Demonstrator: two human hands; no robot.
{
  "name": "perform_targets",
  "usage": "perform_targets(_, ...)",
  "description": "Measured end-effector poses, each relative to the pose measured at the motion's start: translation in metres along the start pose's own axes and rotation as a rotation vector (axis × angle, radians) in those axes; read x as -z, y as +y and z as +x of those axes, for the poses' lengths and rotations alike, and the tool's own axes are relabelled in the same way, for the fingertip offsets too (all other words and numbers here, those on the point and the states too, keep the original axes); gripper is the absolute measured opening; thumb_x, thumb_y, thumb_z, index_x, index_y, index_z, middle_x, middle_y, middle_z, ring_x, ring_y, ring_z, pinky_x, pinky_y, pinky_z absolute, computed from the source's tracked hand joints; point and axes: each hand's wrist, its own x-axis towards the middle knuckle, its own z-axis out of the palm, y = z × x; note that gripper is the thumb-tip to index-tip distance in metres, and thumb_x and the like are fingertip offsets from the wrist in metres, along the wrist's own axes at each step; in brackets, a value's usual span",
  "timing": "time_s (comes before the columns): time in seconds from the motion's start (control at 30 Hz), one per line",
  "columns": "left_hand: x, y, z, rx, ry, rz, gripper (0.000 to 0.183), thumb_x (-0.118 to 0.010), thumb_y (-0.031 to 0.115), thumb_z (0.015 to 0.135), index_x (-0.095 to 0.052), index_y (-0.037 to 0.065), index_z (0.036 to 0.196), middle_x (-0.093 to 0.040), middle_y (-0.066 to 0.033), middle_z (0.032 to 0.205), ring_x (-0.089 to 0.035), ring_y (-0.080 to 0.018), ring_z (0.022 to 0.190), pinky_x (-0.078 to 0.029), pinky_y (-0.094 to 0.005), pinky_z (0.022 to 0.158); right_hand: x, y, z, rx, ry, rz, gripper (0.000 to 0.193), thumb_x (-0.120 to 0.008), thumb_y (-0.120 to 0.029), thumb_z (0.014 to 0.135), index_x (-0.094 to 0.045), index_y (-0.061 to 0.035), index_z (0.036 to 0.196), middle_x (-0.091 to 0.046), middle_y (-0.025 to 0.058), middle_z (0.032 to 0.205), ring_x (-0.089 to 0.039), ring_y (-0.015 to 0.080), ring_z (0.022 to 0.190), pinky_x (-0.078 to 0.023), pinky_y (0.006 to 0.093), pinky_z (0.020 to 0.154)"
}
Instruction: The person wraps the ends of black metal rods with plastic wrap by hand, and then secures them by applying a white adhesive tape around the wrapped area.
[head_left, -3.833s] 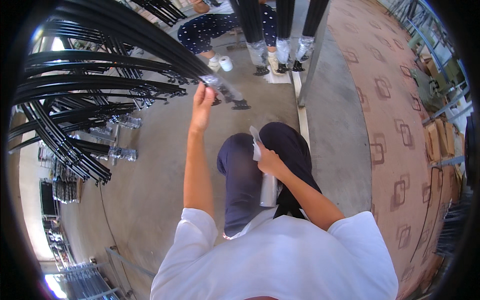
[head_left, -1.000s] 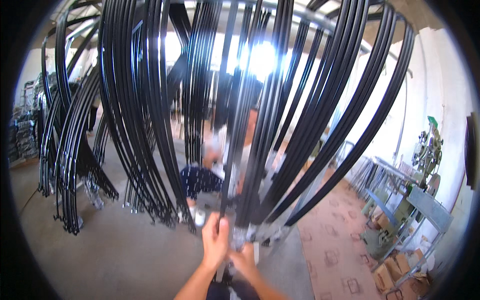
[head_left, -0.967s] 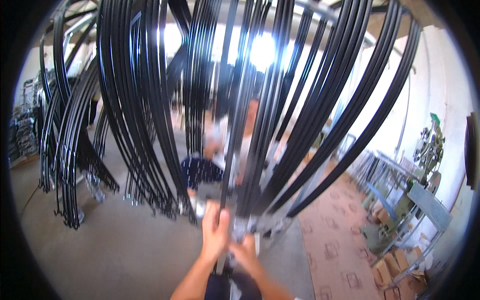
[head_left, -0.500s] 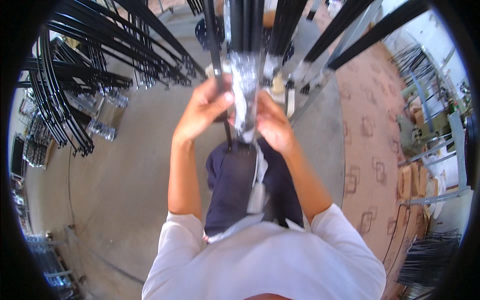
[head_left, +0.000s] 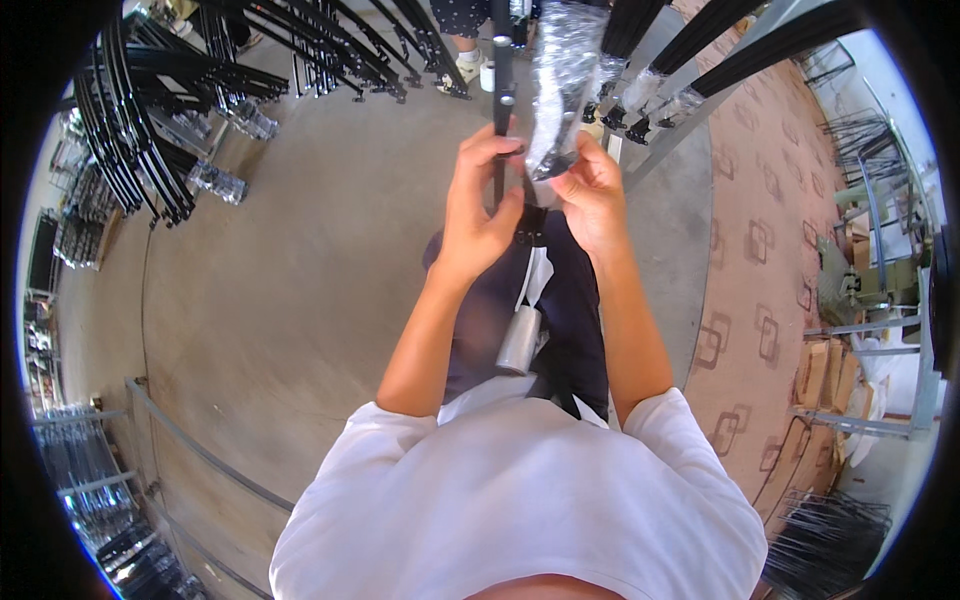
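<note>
My left hand (head_left: 478, 205) is closed around a thin black rod (head_left: 502, 90) that hangs down from above. Beside it my right hand (head_left: 590, 190) pinches the lower end of a clear plastic wrap sleeve (head_left: 560, 70) that covers a bundle of black rods. Both hands are raised in front of my chest, close together. A roll of clear plastic film (head_left: 519, 340) hangs at my waist over dark trousers.
Bundles of black curved rods (head_left: 150, 130) hang at the upper left, with wrapped ends near the concrete floor (head_left: 280, 300). More wrapped rods (head_left: 690, 70) slant at the upper right. A person's shoes (head_left: 465, 70) show at the top. Cardboard boxes (head_left: 820, 390) and metal racks stand at the right.
The view has swung from looking up at the hanging rods to looking down at my body. My hands have stayed together on the rod and the plastic wrap.
</note>
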Motion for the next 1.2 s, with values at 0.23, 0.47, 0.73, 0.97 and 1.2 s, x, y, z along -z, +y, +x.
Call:
perform_targets(0.23,-0.016,-0.020,-0.010,0.237,0.101,-0.252,0.052,-0.065,-0.002,0.069,-0.041,0.003,0.115,-0.049,-0.0079,0.107,-0.053,-0.0129,0.083,-0.044,-0.0250,0.073,0.021,-0.007,-0.009,-0.007,0.049,0.038,0.037,-0.060,0.000,0.073,-0.049,0.0019,0.109,-0.057,0.0067,0.101,-0.052,0.0145,0.092,-0.038,0.0279,0.083)
perform_targets(0.47,-0.015,-0.022,0.005,0.432,0.008,-0.533,0.019,-0.062,0.014,0.078,-0.056,0.001,0.091,-0.055,0.0020,0.072,-0.045,-0.0053,0.064,-0.037,-0.0196,0.056,0.025,-0.012,-0.008,0.005,-0.096,0.097,0.036,-0.059,0.003,0.073,-0.049,0.0027,0.108,-0.057,0.0085,0.102,-0.055,0.0183,0.092,-0.042,0.0299,0.081)
perform_targets(0.73,-0.017,-0.049,0.025,0.421,-0.141,-0.173,0.003,-0.054,0.004,0.081,-0.054,0.004,0.085,-0.052,0.0007,0.067,-0.047,-0.0059,0.056,-0.038,-0.0192,0.050,0.036,-0.025,0.006,-0.140,-0.163,-0.390,0.030,-0.048,0.006,0.079,-0.050,0.0022,0.109,-0.055,0.0092,0.107,-0.052,0.0166,0.096,-0.037,0.0287,0.086)
perform_targets(0.97,-0.004,-0.056,0.030,0.584,-0.190,-0.249,0.008,-0.050,0.011,0.086,-0.053,0.004,0.088,-0.056,0.0002,0.075,-0.051,-0.0051,0.065,-0.044,-0.0209,0.057,0.033,-0.038,0.019,-0.087,-0.314,-1.060,0.021,-0.049,0.005,0.078,-0.053,0.0001,0.098,-0.051,0.0106,0.102,-0.049,0.0238,0.097,-0.037,0.0300,0.083)
perform_targets(1.2,0.009,-0.050,0.018,0.546,-0.253,-0.536,0.012,-0.058,0.005,0.079,-0.052,0.004,0.089,-0.054,0.0026,0.080,-0.051,-0.0059,0.075,-0.043,-0.0205,0.066,0.043,-0.040,0.034,0.091,-0.376,-1.246,0.017,-0.053,0.004,0.072,-0.055,0.0009,0.088,-0.054,0.0141,0.083,-0.053,0.0281,0.078,-0.041,0.0318,0.069)
